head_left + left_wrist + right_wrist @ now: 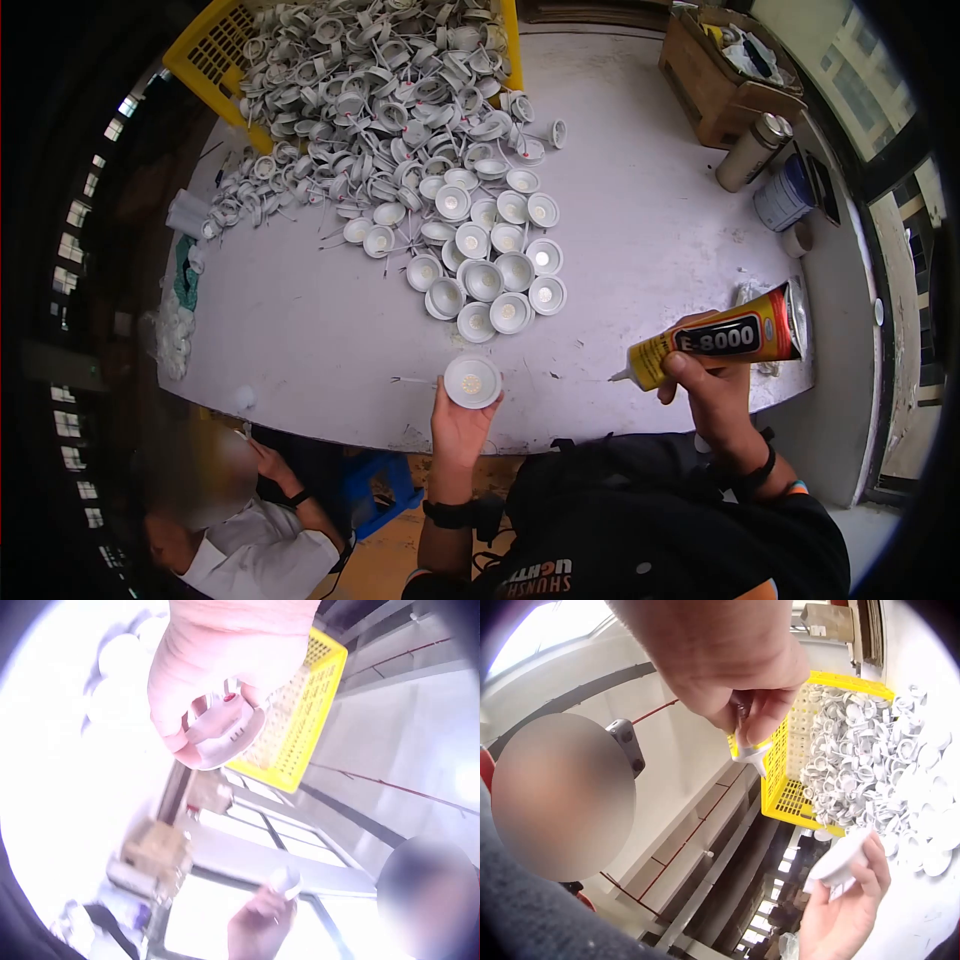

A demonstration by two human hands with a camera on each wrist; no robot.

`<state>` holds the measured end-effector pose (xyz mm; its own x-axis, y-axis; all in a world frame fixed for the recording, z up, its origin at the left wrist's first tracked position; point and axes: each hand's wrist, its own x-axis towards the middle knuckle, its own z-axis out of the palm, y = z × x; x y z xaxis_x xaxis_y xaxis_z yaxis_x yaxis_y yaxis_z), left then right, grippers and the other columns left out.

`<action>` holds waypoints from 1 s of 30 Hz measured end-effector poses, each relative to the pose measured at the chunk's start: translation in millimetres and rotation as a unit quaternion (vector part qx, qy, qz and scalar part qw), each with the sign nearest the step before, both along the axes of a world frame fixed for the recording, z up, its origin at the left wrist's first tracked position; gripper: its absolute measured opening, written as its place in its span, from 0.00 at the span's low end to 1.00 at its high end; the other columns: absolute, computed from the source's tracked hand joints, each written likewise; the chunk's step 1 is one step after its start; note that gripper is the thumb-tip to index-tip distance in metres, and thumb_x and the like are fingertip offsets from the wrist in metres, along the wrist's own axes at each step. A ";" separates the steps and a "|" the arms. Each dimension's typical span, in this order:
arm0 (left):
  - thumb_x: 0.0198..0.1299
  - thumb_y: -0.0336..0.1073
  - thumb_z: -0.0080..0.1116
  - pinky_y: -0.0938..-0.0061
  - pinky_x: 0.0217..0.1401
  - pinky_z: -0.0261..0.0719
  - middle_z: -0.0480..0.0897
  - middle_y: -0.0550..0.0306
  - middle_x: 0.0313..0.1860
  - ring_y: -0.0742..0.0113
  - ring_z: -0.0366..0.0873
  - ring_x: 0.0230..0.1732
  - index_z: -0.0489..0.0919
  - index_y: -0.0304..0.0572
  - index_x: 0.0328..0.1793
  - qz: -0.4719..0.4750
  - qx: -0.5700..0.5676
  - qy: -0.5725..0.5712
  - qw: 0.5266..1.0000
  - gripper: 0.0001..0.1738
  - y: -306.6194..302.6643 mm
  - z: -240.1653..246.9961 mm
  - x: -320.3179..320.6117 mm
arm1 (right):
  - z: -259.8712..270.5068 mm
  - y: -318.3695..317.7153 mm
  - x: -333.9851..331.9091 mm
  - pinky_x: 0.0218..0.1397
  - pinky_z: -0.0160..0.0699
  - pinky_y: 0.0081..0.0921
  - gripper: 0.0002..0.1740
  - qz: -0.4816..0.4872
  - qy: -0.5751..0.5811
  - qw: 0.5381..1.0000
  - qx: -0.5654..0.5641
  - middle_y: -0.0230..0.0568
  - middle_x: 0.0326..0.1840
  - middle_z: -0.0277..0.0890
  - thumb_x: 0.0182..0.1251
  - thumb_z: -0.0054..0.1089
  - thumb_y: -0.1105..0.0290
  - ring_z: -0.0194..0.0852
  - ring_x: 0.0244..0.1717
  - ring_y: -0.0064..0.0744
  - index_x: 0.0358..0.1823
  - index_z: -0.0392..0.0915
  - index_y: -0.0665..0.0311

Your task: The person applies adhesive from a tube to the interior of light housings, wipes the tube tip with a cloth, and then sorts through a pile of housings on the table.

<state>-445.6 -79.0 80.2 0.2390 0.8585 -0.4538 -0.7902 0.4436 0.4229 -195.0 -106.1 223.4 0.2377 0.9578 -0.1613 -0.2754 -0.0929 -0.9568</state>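
Low over the table's front edge, my left hand (pixel 461 432) holds a round white downlight (pixel 472 383), its wide face turned up and a thin wire sticking out to the left. In the left wrist view the fingers curl round the downlight body (pixel 232 739). My right hand (pixel 712 395) grips a yellow and black glue tube (pixel 725 338) marked E-8000, thumb across its front. The tube's pointed nozzle (pixel 622 377) aims left towards the downlight, with a gap between them. Beyond the left hand, several more downlights (pixel 483 280) lie face up.
A yellow crate (pixel 215 60) spills a big heap of downlights (pixel 370 110) across the far table. At right stand a cardboard box (pixel 715 85), a metal flask (pixel 755 152) and a blue-white tub (pixel 784 195). Another person (pixel 250 540) sits at lower left near a blue stool (pixel 385 485).
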 end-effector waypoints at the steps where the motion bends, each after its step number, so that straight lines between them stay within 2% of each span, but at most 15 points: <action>1: 0.61 0.53 0.30 0.61 0.50 0.69 0.68 0.47 0.52 0.50 0.65 0.53 0.61 0.37 0.55 0.028 -0.015 0.018 0.999 0.28 4.6 -14.8 -16.2 | -2.0 -0.2 1.1 0.20 0.71 0.17 0.15 0.002 0.003 1.000 0.001 0.41 0.26 0.70 0.50 0.57 0.76 0.70 0.18 0.24 0.38 0.65 0.71; 3: 0.60 0.54 0.30 0.61 0.49 0.70 0.68 0.46 0.50 0.49 0.66 0.53 0.61 0.36 0.55 0.059 -0.027 0.038 0.997 0.29 12.9 -43.3 -49.5 | -5.0 0.1 1.9 0.15 0.68 0.19 0.17 -0.003 -0.034 0.999 -0.031 0.41 0.28 0.66 0.47 0.59 0.71 0.67 0.16 0.27 0.36 0.64 0.69; 8: 0.59 0.52 0.39 0.65 0.54 0.70 0.66 0.45 0.50 0.51 0.65 0.52 0.62 0.34 0.54 0.167 -0.092 0.139 0.972 0.28 41.4 -92.1 -116.5 | -4.7 4.8 0.2 0.19 0.70 0.17 0.16 0.010 -0.017 1.000 -0.019 0.42 0.24 0.70 0.50 0.58 0.74 0.70 0.17 0.24 0.38 0.65 0.72; 10: 0.57 0.48 0.45 0.67 0.54 0.71 0.63 0.43 0.53 0.52 0.65 0.52 0.60 0.32 0.54 0.188 -0.065 0.130 0.971 0.28 48.4 -104.6 -135.5 | -5.6 7.3 -0.1 0.19 0.70 0.17 0.16 0.014 -0.023 0.999 -0.018 0.42 0.24 0.70 0.50 0.58 0.74 0.70 0.17 0.24 0.38 0.65 0.72; 15: 0.56 0.40 0.47 0.70 0.51 0.73 0.63 0.42 0.51 0.56 0.64 0.53 0.60 0.29 0.54 0.391 -0.098 0.133 0.905 0.25 57.4 -109.1 -142.8 | -10.4 12.6 2.3 0.18 0.70 0.17 0.15 0.016 -0.022 0.999 -0.019 0.41 0.24 0.70 0.51 0.57 0.75 0.70 0.17 0.24 0.39 0.66 0.72; 16: 0.56 0.40 0.47 0.70 0.51 0.73 0.63 0.42 0.51 0.56 0.64 0.53 0.60 0.29 0.54 0.391 -0.098 0.134 0.905 0.25 59.1 -111.0 -134.5 | -12.0 13.9 2.9 0.18 0.70 0.17 0.15 0.015 -0.020 0.999 -0.020 0.41 0.24 0.70 0.51 0.57 0.75 0.70 0.17 0.24 0.39 0.66 0.72; 18: 0.55 0.39 0.48 0.74 0.48 0.72 0.65 0.42 0.51 0.60 0.66 0.50 0.61 0.30 0.54 0.295 -0.140 0.235 0.916 0.24 62.7 -94.3 -91.6 | -15.6 15.7 3.7 0.18 0.70 0.18 0.15 0.010 -0.004 0.999 -0.031 0.41 0.24 0.70 0.51 0.57 0.75 0.70 0.17 0.24 0.38 0.66 0.72; 19: 0.53 0.40 0.51 0.75 0.45 0.70 0.67 0.47 0.49 0.64 0.67 0.47 0.66 0.31 0.50 0.222 -0.088 0.322 0.916 0.22 66.1 -84.9 -76.9 | -16.1 17.5 4.0 0.18 0.70 0.18 0.15 0.009 -0.003 1.000 -0.030 0.41 0.24 0.70 0.51 0.57 0.75 0.70 0.17 0.24 0.38 0.66 0.72; 20: 0.53 0.40 0.51 0.75 0.45 0.70 0.67 0.47 0.49 0.64 0.67 0.47 0.66 0.31 0.50 0.223 -0.088 0.322 0.916 0.22 75.3 -85.3 -69.6 | -15.8 18.9 4.3 0.18 0.70 0.18 0.15 0.005 -0.007 0.999 -0.036 0.41 0.24 0.70 0.51 0.57 0.74 0.70 0.17 0.24 0.38 0.66 0.72; 22: 0.49 0.38 0.54 0.73 0.44 0.68 0.70 0.52 0.45 0.63 0.68 0.45 0.71 0.36 0.45 0.083 0.025 0.529 0.844 0.18 95.3 -87.1 -58.5 | -15.9 21.0 5.2 0.18 0.70 0.18 0.15 0.003 -0.011 0.999 -0.044 0.41 0.24 0.70 0.51 0.58 0.74 0.70 0.17 0.24 0.38 0.66 0.72; 23: 0.49 0.38 0.54 0.73 0.44 0.68 0.70 0.52 0.45 0.63 0.68 0.45 0.71 0.36 0.45 0.085 0.025 0.528 0.845 0.18 106.8 -88.7 -54.2 | -16.1 22.8 5.7 0.18 0.71 0.18 0.15 0.001 -0.012 0.999 -0.046 0.41 0.24 0.70 0.50 0.58 0.74 0.70 0.17 0.25 0.38 0.66 0.72; 25: 0.45 0.35 0.57 0.70 0.45 0.67 0.71 0.52 0.42 0.60 0.67 0.45 0.74 0.39 0.41 0.018 0.135 0.729 0.671 0.16 128.5 -93.4 -48.0 | -16.9 25.7 6.4 0.18 0.71 0.18 0.15 0.001 -0.016 0.999 -0.050 0.42 0.25 0.70 0.50 0.58 0.75 0.70 0.17 0.25 0.38 0.66 0.72; 26: 0.45 0.35 0.57 0.70 0.45 0.67 0.71 0.52 0.42 0.60 0.67 0.45 0.74 0.39 0.41 0.019 0.134 0.729 0.671 0.16 136.8 -95.7 -45.9 | -16.9 26.8 6.6 0.18 0.71 0.18 0.15 0.002 -0.016 0.999 -0.049 0.42 0.25 0.70 0.50 0.58 0.75 0.70 0.17 0.25 0.38 0.66 0.72; 28: 0.41 0.34 0.59 0.68 0.48 0.65 0.72 0.50 0.41 0.56 0.65 0.46 0.74 0.42 0.43 -0.034 0.210 0.832 0.512 0.19 151.9 -96.1 -42.2 | -16.8 28.6 6.6 0.18 0.71 0.18 0.15 -0.006 -0.015 0.998 -0.064 0.42 0.24 0.71 0.50 0.58 0.75 0.70 0.17 0.25 0.38 0.66 0.72; 30: 0.40 0.33 0.59 0.67 0.49 0.64 0.71 0.50 0.41 0.54 0.65 0.46 0.74 0.43 0.42 -0.055 0.205 0.828 0.520 0.18 159.2 -91.9 -37.3 | -17.3 29.6 8.2 0.18 0.70 0.18 0.14 -0.015 -0.013 0.998 -0.066 0.42 0.24 0.71 0.50 0.57 0.75 0.70 0.17 0.25 0.38 0.67 0.72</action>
